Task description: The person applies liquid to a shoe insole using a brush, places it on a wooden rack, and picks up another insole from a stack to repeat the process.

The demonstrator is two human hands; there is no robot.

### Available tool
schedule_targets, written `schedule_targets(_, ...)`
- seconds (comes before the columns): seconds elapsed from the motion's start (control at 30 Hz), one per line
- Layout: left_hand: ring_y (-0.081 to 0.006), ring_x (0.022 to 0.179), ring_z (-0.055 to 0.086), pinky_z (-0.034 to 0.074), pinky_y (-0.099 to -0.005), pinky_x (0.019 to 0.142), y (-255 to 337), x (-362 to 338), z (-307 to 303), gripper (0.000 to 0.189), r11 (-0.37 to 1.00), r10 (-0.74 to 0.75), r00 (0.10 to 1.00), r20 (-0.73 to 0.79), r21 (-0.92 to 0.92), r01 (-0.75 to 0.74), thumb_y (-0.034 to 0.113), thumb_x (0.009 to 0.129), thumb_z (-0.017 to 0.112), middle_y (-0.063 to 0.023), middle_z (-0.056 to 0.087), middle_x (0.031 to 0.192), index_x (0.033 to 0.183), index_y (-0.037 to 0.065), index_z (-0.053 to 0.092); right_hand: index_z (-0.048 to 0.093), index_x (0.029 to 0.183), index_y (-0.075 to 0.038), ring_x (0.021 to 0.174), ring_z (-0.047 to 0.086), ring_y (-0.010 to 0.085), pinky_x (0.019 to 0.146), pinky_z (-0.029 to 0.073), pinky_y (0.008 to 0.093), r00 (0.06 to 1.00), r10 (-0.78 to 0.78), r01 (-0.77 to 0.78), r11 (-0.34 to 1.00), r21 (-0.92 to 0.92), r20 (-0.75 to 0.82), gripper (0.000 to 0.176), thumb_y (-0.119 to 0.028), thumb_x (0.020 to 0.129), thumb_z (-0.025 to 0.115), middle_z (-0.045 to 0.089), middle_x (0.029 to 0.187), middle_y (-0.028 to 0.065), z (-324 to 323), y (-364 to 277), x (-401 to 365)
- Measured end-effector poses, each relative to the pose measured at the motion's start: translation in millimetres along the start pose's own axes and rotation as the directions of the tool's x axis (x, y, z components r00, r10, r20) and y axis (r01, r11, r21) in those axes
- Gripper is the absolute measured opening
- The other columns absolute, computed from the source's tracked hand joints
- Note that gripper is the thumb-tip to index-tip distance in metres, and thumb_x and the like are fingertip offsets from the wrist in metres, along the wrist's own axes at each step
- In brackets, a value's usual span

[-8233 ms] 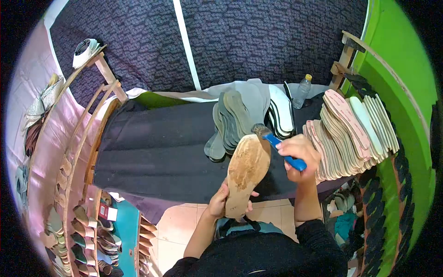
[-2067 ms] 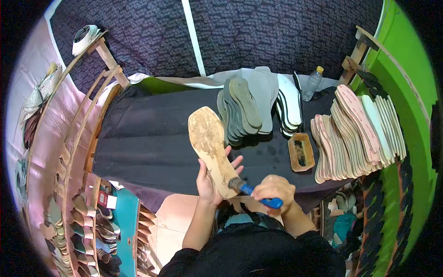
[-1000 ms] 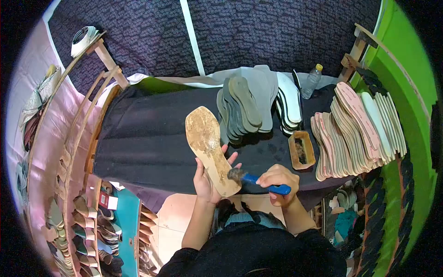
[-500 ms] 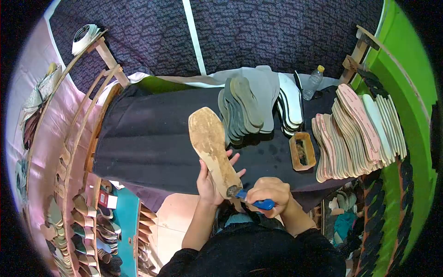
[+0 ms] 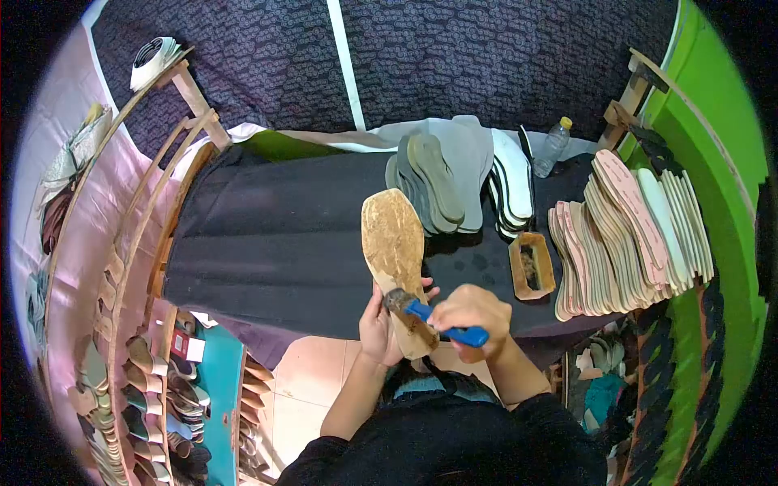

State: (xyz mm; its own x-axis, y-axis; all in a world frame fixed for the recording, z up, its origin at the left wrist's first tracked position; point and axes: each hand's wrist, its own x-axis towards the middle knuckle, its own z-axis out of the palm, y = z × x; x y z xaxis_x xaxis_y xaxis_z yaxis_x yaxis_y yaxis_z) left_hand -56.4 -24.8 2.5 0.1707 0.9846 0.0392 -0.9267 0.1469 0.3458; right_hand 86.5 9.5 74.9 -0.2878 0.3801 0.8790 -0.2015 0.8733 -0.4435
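A tan sole-shaped piece [image 5: 392,231] with a patchy brown surface is held over the front edge of the dark cloth-covered table. My left hand [image 5: 382,328] grips its narrower part from the side and beneath, thumb on the near side and fingertips showing past the far side. In my right hand [image 5: 474,317] is the blue handle of a brush [image 5: 421,310]. The dark brush head touches the piece's surface near its middle. Beyond the piece lie grey sole shapes [image 5: 433,182], and an open wooden box [image 5: 531,266] with brown residue inside stands to the right.
White-topped soles [image 5: 510,185] and a clear bottle [image 5: 552,147] with a yellow cap are at the back. Stacks of pinkish insoles [image 5: 624,235] fill the table's right side. Wooden racks [image 5: 144,211] stand at left, with shoe parts on shelves below.
The sole-shaped piece and my left hand have moved right. The brush head has shifted from the near end up toward the middle of the piece, and my right hand has risen slightly.
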Motion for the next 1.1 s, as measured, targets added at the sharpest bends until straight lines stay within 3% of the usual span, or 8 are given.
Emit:
schedule_targets(0.1,-0.0356,0.113,0.047,0.038,-0.0468,0.097,1.7,-0.7,-0.5,0.056,0.998,0.02,0.999,-0.042,0.055,-0.017,0.04,0.095,0.018,-0.0222,0.046,0.123,0.132,0.001,0.033,0.061,0.077,-0.002,0.06,0.063,0.0218,0.053,0.046,0.0289,0.995,-0.011,0.006,0.999,0.049,0.102,0.016,-0.018,0.08,0.059,0.064,0.068,0.0096,-4.8,-3.5,-10.1)
schedule_targets(0.17,-0.0352,0.113,0.047,0.038,-0.0469,0.097,2.1,-1.8,0.0,0.056,0.995,0.007,1.0,0.015,-0.104,-0.006,0.04,0.094,0.018,-0.0221,0.047,0.123,0.132,0.001,0.033,0.061,0.078,-0.002,0.06,0.063,0.0217,0.051,0.045,0.0289,0.99,-0.02,0.01,0.998,0.069,0.136,0.014,-0.016,0.078,0.059,0.064,0.068,0.0098,-5.3,-6.4,-11.5)
schedule_targets(0.23,-0.0342,0.115,0.045,0.037,-0.0467,0.097,0.6,-3.2,-1.5,0.056,0.999,0.002,1.0,0.018,-0.042,-0.001,0.04,0.094,0.018,-0.021,0.046,0.124,0.132,0.001,0.032,0.061,0.078,-0.002,0.061,0.063,0.0223,0.053,0.046,0.0293,0.992,0.035,-0.045,0.996,0.082,0.12,0.013,-0.015,0.078,0.058,0.064,0.069,0.0105,-5.6,-7.1,-8.6)
schedule_targets(0.3,-0.032,0.118,0.041,0.036,-0.0462,0.098,0.1,-3.4,-3.2,0.056,0.996,-0.003,1.0,0.028,0.088,0.001,0.041,0.095,0.019,-0.0188,0.043,0.127,0.133,0.001,0.031,0.061,0.079,-0.002,0.063,0.063,0.0231,0.055,0.046,0.0303,1.0,-0.031,0.031,0.998,-0.057,-0.003,0.013,-0.015,0.077,0.058,0.064,0.071,0.0111,-4.8,-3.4,-2.8)
schedule_targets(0.47,-0.0313,0.117,0.043,0.036,-0.0478,0.098,-0.7,-4.0,-1.4,0.056,0.998,-0.033,0.999,0.035,0.051,0.031,0.041,0.095,0.018,-0.0189,0.043,0.127,0.132,0.002,0.032,0.061,0.078,-0.002,0.061,0.062,0.0221,0.053,0.046,0.0292,0.994,-0.108,0.104,0.985,-0.134,-0.02,0.015,-0.017,0.079,0.059,0.064,0.07,0.011,-2.6,-0.7,-7.2)
schedule_targets(0.6,-0.0312,0.117,0.043,0.035,-0.0515,0.099,2.3,-4.9,-2.5,0.055,0.999,-0.023,0.996,0.082,-0.034,0.026,0.041,0.095,0.017,-0.0191,0.042,0.127,0.132,0.003,0.031,0.061,0.074,-0.001,0.055,0.062,0.0203,0.047,0.045,0.0272,0.996,-0.038,0.03,0.993,0.112,0.076,0.022,-0.022,0.082,0.058,0.062,0.062,0.0096,-5.4,-9.2,-14.5)
schedule_targets(0.77,-0.033,0.112,0.047,0.041,-0.0476,0.094,1.5,-6.3,-2.2,0.055,0.991,0.002,1.0,0.016,0.135,-0.004,0.039,0.095,0.018,-0.022,0.041,0.126,0.133,0.002,0.03,0.061,0.075,-0.001,0.06,0.063,0.0219,0.052,0.046,0.0285,0.999,0.012,-0.01,0.999,0.05,-0.03,0.021,-0.021,0.082,0.059,0.063,0.067,0.0109,-2.7,-5.2,-5.4)
schedule_targets(1.1,-0.0281,0.108,0.051,0.044,-0.039,0.091,-0.7,-12.6,-2.8,0.052,0.992,-0.072,0.997,-0.01,-0.106,0.071,0.038,0.095,0.021,-0.0194,0.044,0.125,0.131,0.002,0.032,0.061,0.079,-0.001,0.064,0.063,0.0219,0.055,0.046,0.0287,0.988,-0.152,0.153,0.976,-0.156,0.022,0.013,-0.014,0.074,0.062,0.065,0.076,0.0127,3.7,-1.2,3.8)
